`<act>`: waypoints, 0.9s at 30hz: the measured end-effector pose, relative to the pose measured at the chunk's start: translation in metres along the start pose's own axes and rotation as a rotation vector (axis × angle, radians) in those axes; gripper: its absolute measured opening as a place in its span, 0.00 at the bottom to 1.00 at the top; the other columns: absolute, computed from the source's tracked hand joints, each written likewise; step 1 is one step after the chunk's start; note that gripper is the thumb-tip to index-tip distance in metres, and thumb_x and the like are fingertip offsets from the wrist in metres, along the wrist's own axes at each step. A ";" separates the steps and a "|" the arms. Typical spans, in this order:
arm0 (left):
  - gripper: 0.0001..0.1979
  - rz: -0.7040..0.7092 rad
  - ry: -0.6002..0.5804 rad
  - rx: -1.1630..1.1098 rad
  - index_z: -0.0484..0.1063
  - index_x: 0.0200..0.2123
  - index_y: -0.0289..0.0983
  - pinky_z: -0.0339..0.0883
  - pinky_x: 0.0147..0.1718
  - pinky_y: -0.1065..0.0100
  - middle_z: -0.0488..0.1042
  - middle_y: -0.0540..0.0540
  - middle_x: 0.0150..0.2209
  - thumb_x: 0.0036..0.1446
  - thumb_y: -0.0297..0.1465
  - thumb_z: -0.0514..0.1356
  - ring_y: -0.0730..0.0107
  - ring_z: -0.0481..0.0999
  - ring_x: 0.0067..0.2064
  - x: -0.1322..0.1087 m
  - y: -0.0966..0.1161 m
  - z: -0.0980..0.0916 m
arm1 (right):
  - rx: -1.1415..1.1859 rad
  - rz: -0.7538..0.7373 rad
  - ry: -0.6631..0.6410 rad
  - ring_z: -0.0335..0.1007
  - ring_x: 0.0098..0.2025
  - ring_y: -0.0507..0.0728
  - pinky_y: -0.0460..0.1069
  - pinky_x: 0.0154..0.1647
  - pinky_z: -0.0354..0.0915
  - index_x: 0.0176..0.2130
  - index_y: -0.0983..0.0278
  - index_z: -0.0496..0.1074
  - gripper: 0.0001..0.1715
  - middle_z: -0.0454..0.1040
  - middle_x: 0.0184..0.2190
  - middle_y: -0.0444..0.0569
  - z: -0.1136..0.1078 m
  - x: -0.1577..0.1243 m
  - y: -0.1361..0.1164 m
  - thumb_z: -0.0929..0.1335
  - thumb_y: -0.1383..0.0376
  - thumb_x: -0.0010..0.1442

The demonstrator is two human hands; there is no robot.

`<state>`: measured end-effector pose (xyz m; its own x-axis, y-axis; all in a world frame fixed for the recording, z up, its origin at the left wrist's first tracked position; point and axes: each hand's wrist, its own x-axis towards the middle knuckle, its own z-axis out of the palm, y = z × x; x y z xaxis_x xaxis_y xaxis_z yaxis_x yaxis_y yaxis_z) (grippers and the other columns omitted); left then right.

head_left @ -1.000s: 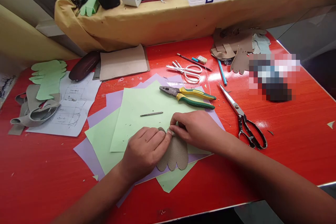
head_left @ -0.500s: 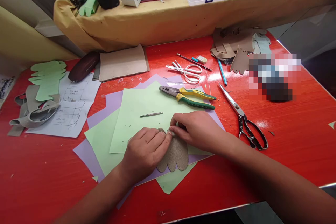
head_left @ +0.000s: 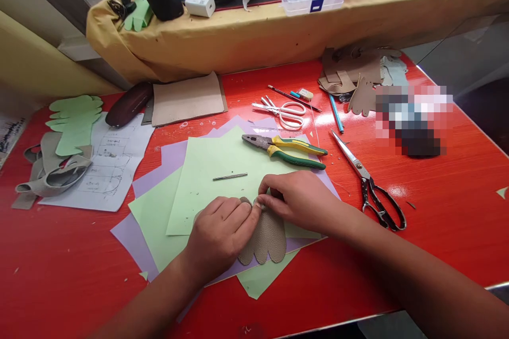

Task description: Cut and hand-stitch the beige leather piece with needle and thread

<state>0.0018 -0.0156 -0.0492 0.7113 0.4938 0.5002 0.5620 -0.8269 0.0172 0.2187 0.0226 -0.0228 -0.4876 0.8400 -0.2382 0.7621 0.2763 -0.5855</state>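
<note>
A grey-brown pebbled leather piece with rounded, finger-like lobes lies on the stacked paper sheets. My left hand covers its left part, fingers closed over it and pressing it down. At the upper edge, my right hand pinches the leather between thumb and forefinger, right beside the left fingertips. Whether a smaller item sits in that pinch is hidden. Just beyond the hands, a thin metal rod rests on the green paper. Yellow-and-green pliers lie above my right hand.
Black-handled shears lie to the right, white-handled scissors farther back. Leather sheets and a dark case are at the back left. Green glove-shaped cutouts and leather strips lie left; leather scraps sit back right.
The view has tilted slightly, so everything sits a little lower in the picture. Both hands keep their place on the leather piece, with hardly any movement of the fingers.
</note>
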 end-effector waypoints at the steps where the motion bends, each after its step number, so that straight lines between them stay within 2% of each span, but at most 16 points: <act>1: 0.09 0.001 -0.001 0.003 0.77 0.47 0.29 0.67 0.31 0.60 0.81 0.44 0.32 0.65 0.18 0.62 0.61 0.78 0.33 0.000 0.000 0.000 | 0.001 0.004 -0.001 0.71 0.31 0.54 0.49 0.29 0.48 0.41 0.59 0.80 0.07 0.81 0.30 0.44 0.000 0.000 0.000 0.71 0.60 0.68; 27: 0.08 0.001 -0.006 0.007 0.77 0.46 0.30 0.66 0.31 0.59 0.81 0.45 0.31 0.66 0.19 0.61 0.62 0.76 0.32 0.000 0.000 0.000 | -0.012 -0.004 0.022 0.71 0.30 0.54 0.48 0.29 0.47 0.41 0.59 0.80 0.06 0.81 0.29 0.44 0.000 -0.001 -0.002 0.71 0.61 0.67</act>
<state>0.0020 -0.0155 -0.0495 0.7143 0.4947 0.4950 0.5644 -0.8254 0.0105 0.2174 0.0214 -0.0218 -0.4812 0.8489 -0.2186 0.7651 0.2850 -0.5773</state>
